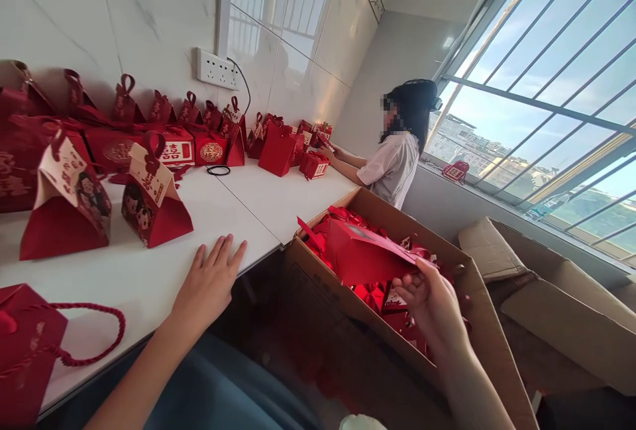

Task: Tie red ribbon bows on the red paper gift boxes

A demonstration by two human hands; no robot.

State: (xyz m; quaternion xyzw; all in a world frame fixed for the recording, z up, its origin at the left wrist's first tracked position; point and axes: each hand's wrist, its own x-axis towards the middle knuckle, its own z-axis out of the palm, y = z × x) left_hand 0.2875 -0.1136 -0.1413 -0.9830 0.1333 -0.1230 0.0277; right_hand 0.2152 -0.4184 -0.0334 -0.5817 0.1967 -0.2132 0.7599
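Observation:
My left hand [211, 281] lies flat on the white table [253, 205] near its front edge, fingers apart and holding nothing. On the right, my right hand [432, 304] pinches the edge of a red gift box [365, 254] between thumb and fingers. That box is tilted above an open cardboard carton [491, 324] with several red boxes and ribbons inside. Beyond my left hand stand two red and cream boxes, one with a ribbon loop [156, 198] and one further left [69, 208].
Many red boxes [114, 145] line the wall. A red bag [30, 350] with a rope handle sits at front left. A person [397, 152] handles small red boxes at the table's far end. Another open carton [571, 297] stands at right, below the barred window.

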